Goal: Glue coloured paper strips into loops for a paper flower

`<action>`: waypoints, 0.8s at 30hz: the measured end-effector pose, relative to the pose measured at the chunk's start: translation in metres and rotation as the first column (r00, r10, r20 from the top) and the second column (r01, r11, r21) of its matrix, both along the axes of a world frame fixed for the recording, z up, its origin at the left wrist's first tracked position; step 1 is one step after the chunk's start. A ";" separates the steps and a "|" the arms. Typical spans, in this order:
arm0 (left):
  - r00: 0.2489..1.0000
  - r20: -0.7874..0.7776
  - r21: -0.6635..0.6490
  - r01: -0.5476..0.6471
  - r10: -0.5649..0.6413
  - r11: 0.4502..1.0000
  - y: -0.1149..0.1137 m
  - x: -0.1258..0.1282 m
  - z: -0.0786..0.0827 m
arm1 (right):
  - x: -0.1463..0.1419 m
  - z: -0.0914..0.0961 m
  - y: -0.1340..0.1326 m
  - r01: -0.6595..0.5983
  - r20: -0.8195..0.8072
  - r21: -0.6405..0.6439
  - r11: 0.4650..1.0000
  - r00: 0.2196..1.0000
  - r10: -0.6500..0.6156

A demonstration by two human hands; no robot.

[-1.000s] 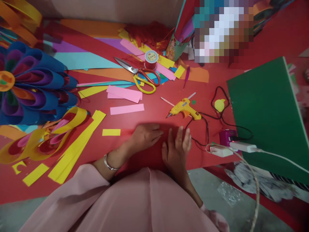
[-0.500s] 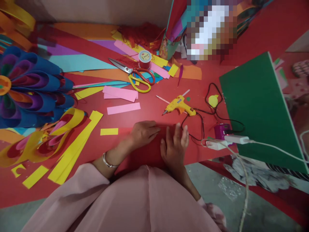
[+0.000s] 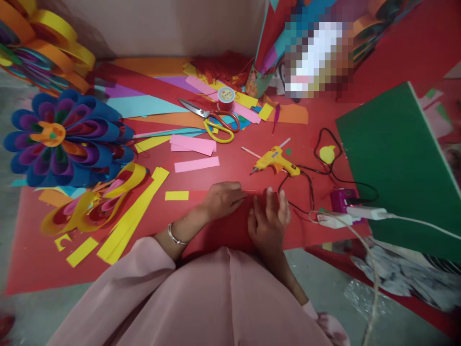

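Both hands are over a red paper sheet (image 3: 223, 235) at the table's near edge; the sheet blends with the red tabletop, so its outline is hard to follow. My left hand (image 3: 224, 199), a silver bangle at its wrist, has its fingers bent together and closed on the paper near its far edge. Beside it, my right hand (image 3: 269, 222) lies with fingers spread, touching the right part of the sheet. A yellow glue gun (image 3: 277, 160) lies just beyond the hands. Left of them is a small yellow paper strip (image 3: 176, 195), with pink strips (image 3: 196, 164) further back.
Red-and-yellow-handled scissors (image 3: 219, 126) and a thread spool (image 3: 226, 98) lie behind. A blue paper flower (image 3: 68, 139) and long yellow strips (image 3: 133, 216) occupy the left. At right are a green board (image 3: 396, 168), a purple power block (image 3: 342, 199) and cables (image 3: 309, 192).
The whole view has shifted, so everything appears further right and slightly lower. Both hands keep nearly the same pose over the red paper; no object has visibly been moved.
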State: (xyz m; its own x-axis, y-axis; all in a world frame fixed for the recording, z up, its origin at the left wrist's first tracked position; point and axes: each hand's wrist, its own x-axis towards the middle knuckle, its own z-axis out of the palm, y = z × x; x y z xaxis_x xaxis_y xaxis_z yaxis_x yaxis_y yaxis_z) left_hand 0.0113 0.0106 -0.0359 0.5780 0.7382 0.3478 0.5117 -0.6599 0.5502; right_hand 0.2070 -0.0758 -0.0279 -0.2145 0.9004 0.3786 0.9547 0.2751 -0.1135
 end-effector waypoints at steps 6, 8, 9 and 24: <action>1.000 -0.004 -0.012 -0.007 0.007 1.000 0.000 0.000 0.001 | 0.000 -0.001 0.001 0.008 -0.002 0.019 1.000 1.000 -0.008; 1.000 -0.004 -0.026 -0.008 0.008 1.000 -0.001 -0.001 0.001 | 0.000 0.000 0.002 0.002 -0.002 0.016 1.000 1.000 -0.002; 1.000 -0.004 -0.033 -0.006 0.005 0.999 -0.001 -0.001 0.001 | 0.000 0.000 0.002 0.002 -0.003 0.020 1.000 1.000 -0.002; 1.000 -0.004 -0.055 -0.005 0.005 0.998 -0.001 -0.001 0.002 | 0.000 -0.003 0.001 0.001 -0.039 0.045 0.999 0.999 0.001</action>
State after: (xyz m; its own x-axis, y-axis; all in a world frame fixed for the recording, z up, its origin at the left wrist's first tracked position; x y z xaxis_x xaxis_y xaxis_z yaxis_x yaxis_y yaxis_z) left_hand 0.0098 0.0095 -0.0336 0.5752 0.7592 0.3047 0.5173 -0.6261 0.5835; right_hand 0.2071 -0.0749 -0.0312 -0.1986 0.8825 0.4264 0.9499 0.2804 -0.1379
